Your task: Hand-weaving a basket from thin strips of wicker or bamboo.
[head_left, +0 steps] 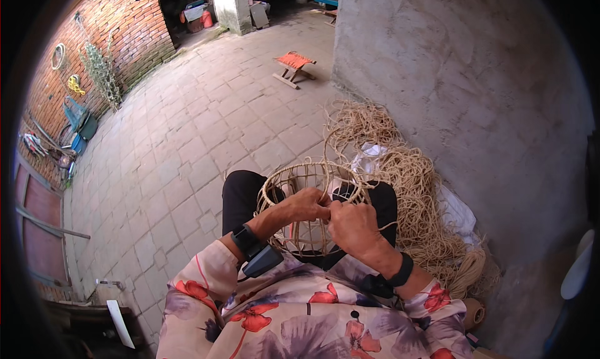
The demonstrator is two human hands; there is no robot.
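An open-work basket (pixel 270 183) with a wrapped rim and thin ribs rests in my lap between my knees. My left hand (pixel 307 204) reaches across it, its fingers closed in a pinch on a straw cord (pixel 325 151) that rises over the rim. Against those fingertips, my right hand (pixel 354 224) is curled closed at the basket's near right side, with cord at its fingers. The exact crossing of the strands is hidden behind my knuckles. Both wrists carry dark bands.
A large heap of loose straw cord (pixel 412 193) lies to my right on white sacking (pixel 455 212), along a grey plastered wall (pixel 462 84). A folding stool (pixel 294 61) with an orange seat stands ahead on the paving (pixel 187 121). Tools hang on the brick wall (pixel 125 28) at left.
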